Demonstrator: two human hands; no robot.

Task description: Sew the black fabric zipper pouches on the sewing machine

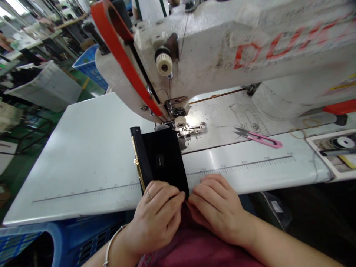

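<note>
Black zip pouch [171,172]: zipper [138,168], label [160,161] already on. My left hand [157,215], right hand [217,207] pinch near edge. What's left? Can't tell.

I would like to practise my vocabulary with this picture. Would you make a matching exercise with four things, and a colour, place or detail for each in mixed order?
Things:
1. black fabric piece
2. thread snips
3. left hand
4. measuring scale

Descriptions:
A. wears a ring on one finger
B. runs along the near side of the white table
C. has a gold zipper along one side
D. has a pink handle

Right pairs: 1-C, 2-D, 3-A, 4-B
</note>
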